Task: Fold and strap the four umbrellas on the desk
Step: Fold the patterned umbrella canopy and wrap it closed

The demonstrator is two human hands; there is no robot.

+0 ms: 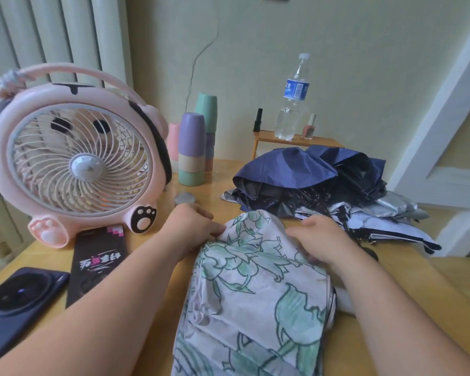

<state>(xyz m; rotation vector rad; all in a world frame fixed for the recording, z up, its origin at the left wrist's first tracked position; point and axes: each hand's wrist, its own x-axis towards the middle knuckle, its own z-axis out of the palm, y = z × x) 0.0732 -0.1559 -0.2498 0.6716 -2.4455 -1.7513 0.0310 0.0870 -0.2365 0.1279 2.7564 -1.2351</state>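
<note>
A white umbrella with a green flower print lies loose on the desk in front of me, its far end pointing away. My left hand pinches the cloth at its far left edge. My right hand grips the folds on the right side near the far end. Behind it lies a heap of unfolded umbrellas: a navy blue one on top, and a silver-lined one with white panels spreading right. How many umbrellas the heap holds is hidden.
A pink desk fan stands at the left. A black box and a dark phone lie before it. Stacked pastel cups, a small shelf with a water bottle and nail polish stand at the back wall.
</note>
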